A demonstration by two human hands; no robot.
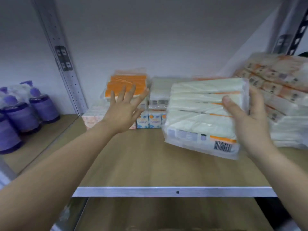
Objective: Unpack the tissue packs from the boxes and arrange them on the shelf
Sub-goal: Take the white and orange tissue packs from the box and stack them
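Note:
My right hand (248, 119) grips a white tissue multipack (198, 114) with an orange stripe and a barcode, holding it tilted above the wooden shelf (150, 160). My left hand (123, 110) reaches out with its fingers spread, in front of an orange and white tissue pack (126, 80) standing at the back; whether it touches that pack I cannot tell. Behind the held pack stands a stack of white tissue packs (158, 90). Small blue and white tissue boxes (150, 120) and pink ones (91, 117) sit low at the back.
A tall heap of orange and white tissue packs (280, 90) fills the shelf's right side. Purple bottles (25, 112) stand on the neighbouring shelf to the left, past a grey metal upright (66, 69). The shelf's metal front edge (166, 191) runs below my arms.

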